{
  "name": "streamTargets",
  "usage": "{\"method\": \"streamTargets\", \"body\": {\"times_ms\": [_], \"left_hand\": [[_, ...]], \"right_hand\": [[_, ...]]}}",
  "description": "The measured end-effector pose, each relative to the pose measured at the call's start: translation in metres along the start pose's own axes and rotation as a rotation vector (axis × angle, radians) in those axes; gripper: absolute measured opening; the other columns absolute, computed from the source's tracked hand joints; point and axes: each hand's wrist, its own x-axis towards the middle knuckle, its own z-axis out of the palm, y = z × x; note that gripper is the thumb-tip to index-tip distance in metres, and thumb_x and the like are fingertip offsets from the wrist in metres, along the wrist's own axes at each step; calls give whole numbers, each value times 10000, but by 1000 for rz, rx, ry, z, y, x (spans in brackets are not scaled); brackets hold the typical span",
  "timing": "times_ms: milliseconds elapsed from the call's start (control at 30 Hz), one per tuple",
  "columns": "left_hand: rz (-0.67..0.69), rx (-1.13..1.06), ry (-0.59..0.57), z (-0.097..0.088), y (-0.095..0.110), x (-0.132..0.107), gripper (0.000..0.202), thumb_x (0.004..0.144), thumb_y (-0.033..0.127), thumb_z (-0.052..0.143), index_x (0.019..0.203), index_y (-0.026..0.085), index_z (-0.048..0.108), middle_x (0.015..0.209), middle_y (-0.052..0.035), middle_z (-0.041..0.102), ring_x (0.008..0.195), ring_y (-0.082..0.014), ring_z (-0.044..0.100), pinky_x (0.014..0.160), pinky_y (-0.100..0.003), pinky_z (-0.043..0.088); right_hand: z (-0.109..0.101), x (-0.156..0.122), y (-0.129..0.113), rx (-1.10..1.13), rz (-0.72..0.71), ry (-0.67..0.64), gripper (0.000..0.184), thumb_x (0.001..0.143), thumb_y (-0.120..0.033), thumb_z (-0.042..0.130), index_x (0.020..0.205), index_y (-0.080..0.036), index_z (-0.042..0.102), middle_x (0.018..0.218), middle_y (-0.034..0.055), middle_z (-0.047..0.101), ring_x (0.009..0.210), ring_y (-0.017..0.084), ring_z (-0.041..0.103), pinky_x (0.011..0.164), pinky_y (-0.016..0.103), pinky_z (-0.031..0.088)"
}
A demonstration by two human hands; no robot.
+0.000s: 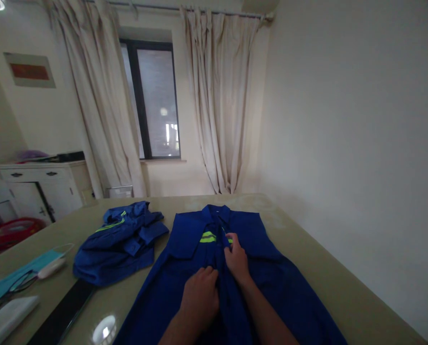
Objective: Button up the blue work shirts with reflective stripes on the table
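A blue work jacket (278,287) with yellow-green reflective strips lies spread on the table, its collar pointing away from me. My left hand (201,293) is closed on the jacket's front, low on the opening edge. Farther up, my right hand (237,258) pinches the other front edge beside a reflective strip, thumb and forefinger together. The cloth between my hands is slightly raised, and my fingertips are partly hidden in it. To the left lies a second blue garment (117,249), crumpled, also with a reflective strip.
A black flat slab (65,311) reaches under the crumpled garment. Left of it are a white box-like device (11,316), a light blue face mask (38,266) and cables. A round white object (104,329) sits near the front. A wall (361,158) runs along the table's right side.
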Motion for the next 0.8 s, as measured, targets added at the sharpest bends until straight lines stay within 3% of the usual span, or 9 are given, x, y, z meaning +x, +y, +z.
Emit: {"method": "streamTargets", "body": {"times_ms": [67,133,200,267,400,500,633,800], "left_hand": [[-118,-12,22,-10,-1,27,347,929,196,365,1026,232,696,1037,-120,762,962,-286,720,826,-412,523],[-230,-10,37,-10,-4,53,310,958,236,374,1073,198,659,966,-137,759,892,-297,733,771,-402,521],[-264,-8,49,-3,-8,73,319,975,229,363,1151,173,623,1009,-154,751,931,-293,731,787,-391,516],[-208,-29,85,8,-12,86,344,987,187,327,1186,188,607,1122,-136,727,1060,-255,697,866,-359,499],[-84,-216,204,22,-20,94,367,1016,212,280,1099,218,637,1180,-82,688,1135,-193,636,947,-301,452],[-92,-391,179,24,-27,96,310,1018,326,355,1028,237,652,1080,-52,721,1034,-197,665,886,-296,455],[-130,-600,181,28,-34,101,210,952,352,488,986,260,675,964,-23,758,905,-201,694,778,-279,451],[-130,-967,271,33,-37,110,306,851,493,613,915,209,710,832,-40,759,799,-229,699,736,-296,490]], "right_hand": [[0,4,5,12,-32,-21,403,845,-112,444,1156,-258,655,878,15,760,788,204,730,700,268,474],[1,7,7,3,-47,-42,338,862,-121,452,1024,-258,716,931,32,779,863,216,740,739,280,486],[4,7,7,-10,-51,-44,271,881,-157,496,937,-256,742,947,45,788,907,229,743,760,288,496],[6,7,8,-34,-51,-39,207,879,-191,559,922,-255,751,944,56,790,929,241,744,773,294,506],[9,4,6,-62,-71,-48,217,870,-189,608,1021,-276,739,1013,50,787,980,243,740,806,300,515],[9,3,3,-87,-87,-69,235,906,-217,582,1075,-297,724,1074,44,777,996,252,736,805,317,523],[8,3,1,-56,-154,-43,255,904,-217,571,1104,-269,720,1113,62,764,1017,251,726,857,335,533],[3,3,0,53,-274,4,251,921,-209,537,1095,-239,716,1089,73,747,1010,231,708,922,341,532]]}}
